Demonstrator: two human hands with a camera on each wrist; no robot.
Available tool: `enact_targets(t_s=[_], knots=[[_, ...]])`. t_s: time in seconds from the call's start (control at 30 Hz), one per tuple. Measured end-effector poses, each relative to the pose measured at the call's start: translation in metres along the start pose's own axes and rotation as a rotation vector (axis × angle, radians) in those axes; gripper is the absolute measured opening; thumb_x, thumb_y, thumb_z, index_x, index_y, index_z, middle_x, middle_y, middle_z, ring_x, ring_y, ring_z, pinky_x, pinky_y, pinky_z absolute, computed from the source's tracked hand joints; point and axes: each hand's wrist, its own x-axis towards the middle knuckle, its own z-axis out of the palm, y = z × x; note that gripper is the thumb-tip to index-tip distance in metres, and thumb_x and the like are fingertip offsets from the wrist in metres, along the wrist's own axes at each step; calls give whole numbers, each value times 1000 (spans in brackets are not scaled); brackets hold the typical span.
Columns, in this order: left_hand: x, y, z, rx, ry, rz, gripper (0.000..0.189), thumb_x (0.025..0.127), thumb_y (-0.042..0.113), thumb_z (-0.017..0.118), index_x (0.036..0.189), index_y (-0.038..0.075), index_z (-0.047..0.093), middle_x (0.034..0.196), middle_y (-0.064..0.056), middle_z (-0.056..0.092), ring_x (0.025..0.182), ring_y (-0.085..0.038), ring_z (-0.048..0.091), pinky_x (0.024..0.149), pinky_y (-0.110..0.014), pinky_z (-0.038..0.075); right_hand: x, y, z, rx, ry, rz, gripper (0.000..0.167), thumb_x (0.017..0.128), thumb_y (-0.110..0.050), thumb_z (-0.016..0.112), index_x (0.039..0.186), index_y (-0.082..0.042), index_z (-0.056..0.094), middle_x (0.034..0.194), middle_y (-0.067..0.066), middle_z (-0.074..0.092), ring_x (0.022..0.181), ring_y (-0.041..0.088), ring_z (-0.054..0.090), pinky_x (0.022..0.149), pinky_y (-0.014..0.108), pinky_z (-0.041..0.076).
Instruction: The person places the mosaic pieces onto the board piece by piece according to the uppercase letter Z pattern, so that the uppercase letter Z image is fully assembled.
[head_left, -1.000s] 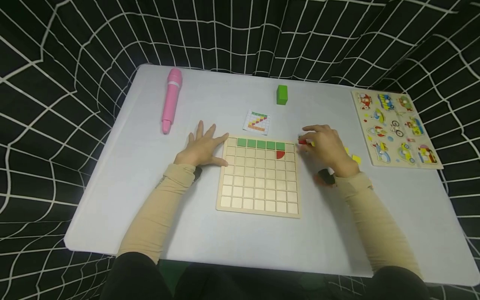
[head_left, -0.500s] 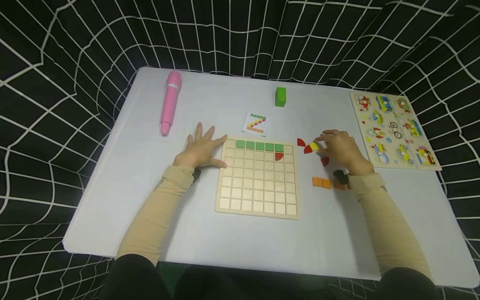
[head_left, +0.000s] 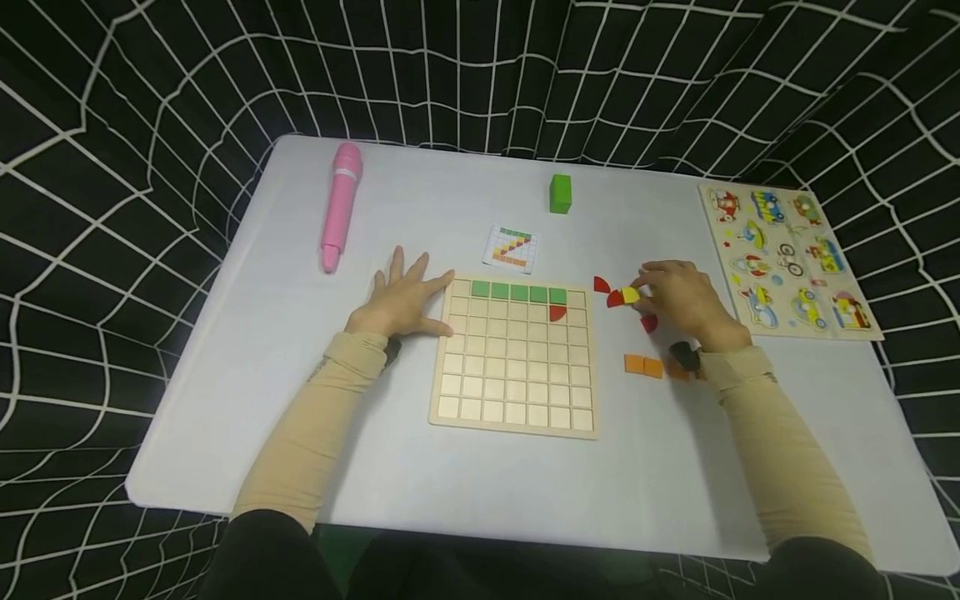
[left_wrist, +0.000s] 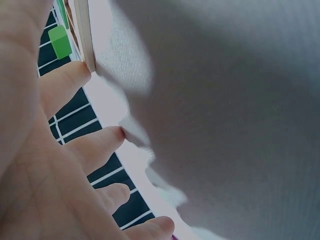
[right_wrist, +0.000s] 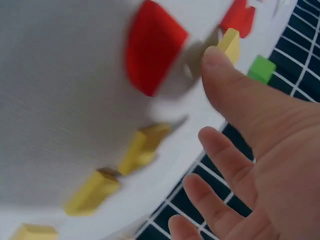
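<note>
A pale wooden grid board (head_left: 513, 429) lies in the middle of the table, with several green square tiles (head_left: 519, 292) along its top row and a red quarter-round tile (head_left: 557, 313) below the last one. My left hand (head_left: 397, 300) is spread flat, its thumb and index fingertip touching the board's left edge. To the right of the board, my right hand (head_left: 678, 300) pinches a yellow tile (right_wrist: 231, 46); the thumb shows against it in the right wrist view, the index finger is hidden. Loose red tiles (head_left: 602, 285) lie close by.
Orange tiles (head_left: 643, 366) lie below my right hand, partly under the wrist. Beyond the board are a printed pattern card (head_left: 511, 248) and a green block (head_left: 560, 193). A pink microphone-shaped toy (head_left: 342, 204) lies left, a picture puzzle (head_left: 791, 258) right. Netting surrounds the table.
My right hand has left a red tile beside the board, shifted right and come to the yellow tile, uncovering red and orange tiles. My left hand stays at the board's edge.
</note>
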Motion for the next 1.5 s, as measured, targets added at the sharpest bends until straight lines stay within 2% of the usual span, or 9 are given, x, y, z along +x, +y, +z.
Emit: enact_targets(t_s=[0.13, 0.3, 0.67, 1.0, 1.3, 1.5], knots=[[0, -1, 0, 4, -1, -4, 100, 84, 53, 79, 165, 28, 26, 176, -18, -3, 157, -49, -25, 125, -75, -2, -1, -11, -8, -5, 30, -64, 35, 92, -13, 77, 125, -3, 72, 155, 25, 49, 145, 51, 36, 116, 71, 33], [1, -1, 0, 6, 2, -3, 99, 85, 53, 79, 165, 28, 25, 176, -18, -3, 157, -48, -25, 125, -75, -3, 1, -34, -12, -23, 65, -129, 34, 90, -14, 79, 122, -3, 74, 153, 23, 52, 145, 49, 39, 115, 70, 36], [2, 0, 0, -1, -5, -7, 100, 85, 53, 79, 165, 29, 25, 176, -18, -3, 157, -47, -26, 126, -74, -4, 8, -93, 14, -6, 101, -369, 33, 86, -21, 82, 113, -1, 77, 144, 21, 62, 142, 49, 46, 114, 67, 41], [1, 0, 1, -8, -1, -5, 100, 84, 52, 80, 165, 27, 27, 176, -18, -2, 157, -48, -25, 125, -75, -2, 13, -112, 18, -40, 49, -341, 35, 85, -29, 83, 111, -5, 79, 147, 18, 60, 145, 45, 43, 118, 64, 38], [1, 3, 1, 8, 2, -3, 100, 84, 51, 80, 165, 26, 27, 176, -18, 0, 158, -49, -24, 126, -75, -1, 12, -111, 20, -16, 92, -395, 29, 87, -29, 82, 108, -9, 80, 142, 18, 64, 139, 44, 49, 115, 64, 41], [0, 2, 0, -3, -5, -10, 99, 85, 51, 80, 165, 27, 26, 176, -18, -1, 157, -47, -26, 126, -74, -4, 10, -100, 16, 1, 105, -347, 29, 86, -25, 83, 109, -8, 80, 142, 18, 63, 138, 44, 50, 113, 65, 41]])
